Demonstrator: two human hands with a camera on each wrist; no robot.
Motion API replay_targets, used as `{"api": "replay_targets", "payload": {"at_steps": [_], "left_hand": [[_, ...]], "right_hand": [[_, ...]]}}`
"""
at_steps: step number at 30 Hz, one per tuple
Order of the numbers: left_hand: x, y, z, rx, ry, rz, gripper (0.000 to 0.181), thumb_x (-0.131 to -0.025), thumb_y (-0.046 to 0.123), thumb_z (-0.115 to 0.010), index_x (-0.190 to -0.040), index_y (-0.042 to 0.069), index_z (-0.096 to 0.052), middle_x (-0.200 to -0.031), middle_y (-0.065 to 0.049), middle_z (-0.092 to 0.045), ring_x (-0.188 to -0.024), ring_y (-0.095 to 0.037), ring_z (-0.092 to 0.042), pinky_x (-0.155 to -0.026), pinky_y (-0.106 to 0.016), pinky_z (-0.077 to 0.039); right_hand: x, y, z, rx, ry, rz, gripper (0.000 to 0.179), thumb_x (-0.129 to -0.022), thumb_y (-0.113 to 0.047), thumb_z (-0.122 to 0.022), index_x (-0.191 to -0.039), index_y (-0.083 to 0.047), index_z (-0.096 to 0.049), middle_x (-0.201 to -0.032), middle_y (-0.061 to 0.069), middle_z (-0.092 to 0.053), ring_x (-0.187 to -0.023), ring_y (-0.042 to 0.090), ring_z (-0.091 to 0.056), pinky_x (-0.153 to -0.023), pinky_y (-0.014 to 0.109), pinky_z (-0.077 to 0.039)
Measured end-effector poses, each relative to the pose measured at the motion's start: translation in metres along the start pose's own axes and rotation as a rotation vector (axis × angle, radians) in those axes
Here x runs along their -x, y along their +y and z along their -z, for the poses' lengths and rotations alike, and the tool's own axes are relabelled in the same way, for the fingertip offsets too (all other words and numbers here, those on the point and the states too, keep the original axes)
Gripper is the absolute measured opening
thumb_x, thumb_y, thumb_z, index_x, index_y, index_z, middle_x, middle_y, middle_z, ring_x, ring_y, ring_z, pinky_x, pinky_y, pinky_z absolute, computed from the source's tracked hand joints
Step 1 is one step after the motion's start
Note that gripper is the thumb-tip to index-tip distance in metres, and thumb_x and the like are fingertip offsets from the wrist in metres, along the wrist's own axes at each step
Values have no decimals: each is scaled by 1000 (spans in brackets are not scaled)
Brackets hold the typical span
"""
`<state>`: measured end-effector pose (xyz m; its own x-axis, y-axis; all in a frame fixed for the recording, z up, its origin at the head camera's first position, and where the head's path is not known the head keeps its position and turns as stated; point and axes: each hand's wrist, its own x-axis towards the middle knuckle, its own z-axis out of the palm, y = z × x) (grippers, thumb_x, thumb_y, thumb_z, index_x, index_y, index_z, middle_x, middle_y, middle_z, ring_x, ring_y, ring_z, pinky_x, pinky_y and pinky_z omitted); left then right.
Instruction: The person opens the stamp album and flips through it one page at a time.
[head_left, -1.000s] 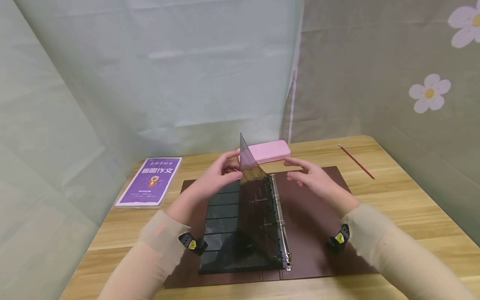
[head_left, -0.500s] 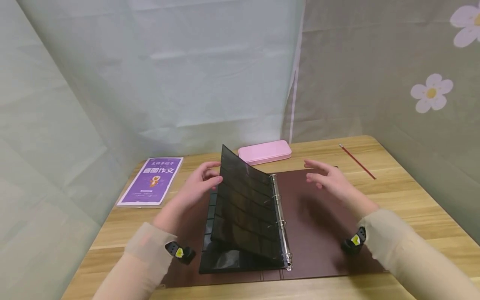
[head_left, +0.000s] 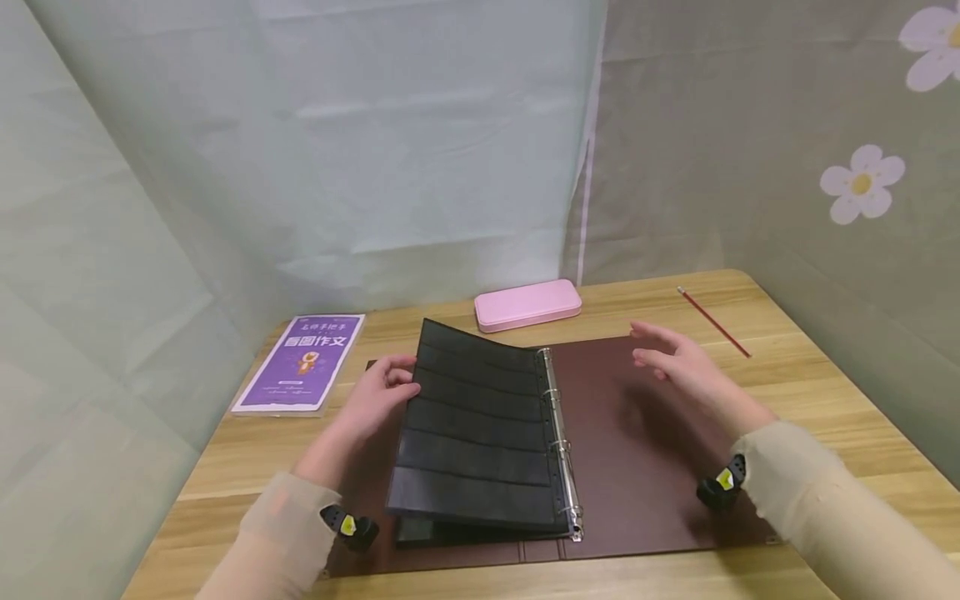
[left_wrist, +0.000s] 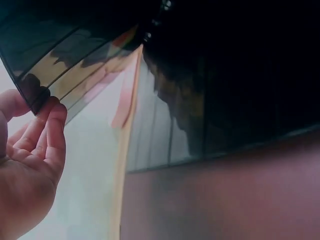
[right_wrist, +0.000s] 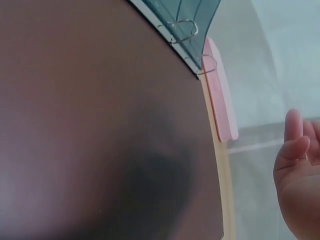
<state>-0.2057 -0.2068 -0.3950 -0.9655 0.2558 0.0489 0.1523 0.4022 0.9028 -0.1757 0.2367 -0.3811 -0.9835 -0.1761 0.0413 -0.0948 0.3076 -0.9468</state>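
Observation:
A brown ring binder (head_left: 607, 500) lies spread on the table, with metal rings (head_left: 562, 446) along its middle. Black pocket pages (head_left: 480, 417) hang on the rings over the left cover. The top page is tilted, its left edge raised above the pages beneath. My left hand (head_left: 375, 396) pinches that edge between thumb and fingers; in the left wrist view the fingers (left_wrist: 56, 135) meet at the page's corner. My right hand (head_left: 693, 375) hovers over the right cover, fingers loosely bent and holding nothing, as the right wrist view also shows.
A pink pencil case (head_left: 528, 305) lies behind the binder at the table's back. To the left is a purple book (head_left: 303, 364). A red pencil (head_left: 712, 322) rests at the right. Fabric walls close in the wooden table (head_left: 840, 442).
The page has swung from nearly upright down to the left, my left hand moving left and lower with it. My right hand has drawn away to the right.

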Motion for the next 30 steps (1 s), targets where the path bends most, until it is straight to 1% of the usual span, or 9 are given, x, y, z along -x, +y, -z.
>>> {"api": "replay_targets", "payload": {"at_steps": [3, 7, 11, 16, 19, 20, 23, 27, 30], "left_hand": [[0, -8, 0, -21, 11, 13, 43, -87, 5, -61, -126, -4, -46, -93, -13, -62, -87, -19, -57, -79, -27, -45], [-1, -18, 1, -102, 5, 24, 42, -86, 5, -63, -124, -4, -47, -92, -11, -63, -83, -17, -57, -78, -30, -45], [0, -27, -1, -208, -14, 6, 40, -84, 5, -64, -120, -5, -49, -89, -10, -63, -79, -17, -58, -75, -32, -46], [2, -34, -7, -367, -17, 5, 41, -81, 9, -66, -117, -2, -52, -87, -5, -62, -78, -17, -58, -74, -34, -46], [2, -37, -10, -427, -31, 5, 42, -79, 10, -67, -117, -1, -52, -84, -3, -59, -76, -16, -55, -72, -34, -44], [2, -38, -11, -439, -39, 2, 42, -79, 10, -67, -117, -1, -52, -82, -2, -58, -75, -16, -54, -71, -34, -44], [2, -44, -12, -461, -66, 9, 41, -80, 10, -68, -116, -2, -52, -78, 0, -54, -70, -14, -50, -67, -32, -41], [6, -49, -11, -465, -91, 32, 41, -81, 9, -69, -116, -2, -52, -75, -1, -51, -66, -14, -48, -63, -30, -40], [7, -48, -11, -468, -99, 28, 40, -81, 9, -69, -115, -3, -52, -74, -1, -51, -65, -14, -48, -62, -30, -40]], "right_hand": [[0, 4, 3, 16, 12, -6, 59, -94, -20, -58, -145, -3, -33, -139, 20, -39, -92, 2, -59, -65, 22, -45], [-2, 8, 6, 43, 20, -17, 60, -93, -23, -59, -144, -5, -34, -139, 18, -40, -95, 7, -59, -67, 25, -46], [-2, 12, 8, 61, 31, -23, 60, -93, -23, -58, -144, -4, -34, -138, 18, -41, -95, 7, -59, -68, 26, -46], [0, 14, 13, 65, 32, -30, 61, -94, -22, -57, -145, -3, -31, -141, 21, -38, -94, 3, -58, -65, 23, -45], [0, 14, 14, 68, 32, -30, 62, -94, -22, -57, -146, -3, -30, -141, 22, -37, -93, 2, -58, -64, 23, -45], [0, 14, 15, 73, 33, -28, 62, -94, -22, -57, -146, -3, -30, -141, 22, -37, -93, 1, -58, -63, 23, -45], [1, 15, 16, 83, 40, -32, 61, -94, -22, -58, -146, -4, -30, -141, 21, -38, -95, 6, -59, -63, 24, -45], [3, 17, 15, 91, 41, -31, 61, -93, -21, -58, -145, -4, -31, -140, 22, -39, -97, 11, -60, -62, 24, -45], [5, 17, 17, 86, 53, -32, 60, -94, -21, -57, -145, -3, -32, -140, 21, -39, -93, 6, -59, -61, 23, -44]]}}
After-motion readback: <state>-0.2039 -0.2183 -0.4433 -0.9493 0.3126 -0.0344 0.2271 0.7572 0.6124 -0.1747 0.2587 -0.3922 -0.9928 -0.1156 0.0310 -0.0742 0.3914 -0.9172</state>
